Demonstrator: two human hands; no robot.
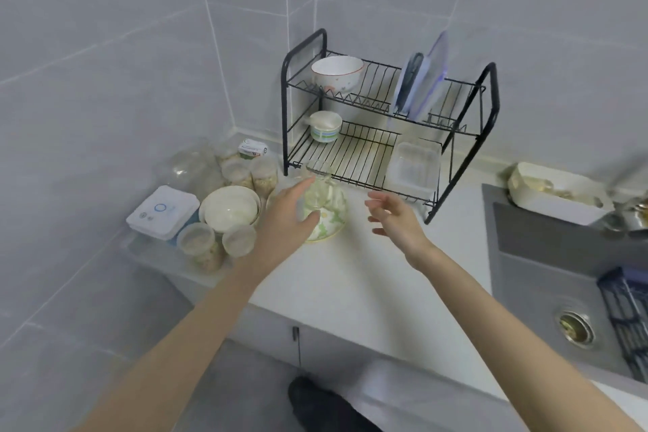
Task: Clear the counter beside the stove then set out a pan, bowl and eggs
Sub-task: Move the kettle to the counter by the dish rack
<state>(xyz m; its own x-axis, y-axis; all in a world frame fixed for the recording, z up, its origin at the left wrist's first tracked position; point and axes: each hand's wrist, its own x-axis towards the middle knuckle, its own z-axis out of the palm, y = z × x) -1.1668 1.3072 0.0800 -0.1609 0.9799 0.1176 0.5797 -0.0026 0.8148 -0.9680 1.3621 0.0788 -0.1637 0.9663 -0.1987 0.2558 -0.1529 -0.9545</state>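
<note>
Clearing unfinished: my left hand (291, 217) grips a clear glass (321, 186) at the patterned bowl (329, 226) on the cluttered counter (350, 273), right hand (392, 217) spread empty; no pan or eggs set out.

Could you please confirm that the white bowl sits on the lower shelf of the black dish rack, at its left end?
Not quite. The head view shows the white bowl on the upper shelf of the black dish rack, at its left end; the lower shelf there holds a small cup.
</note>
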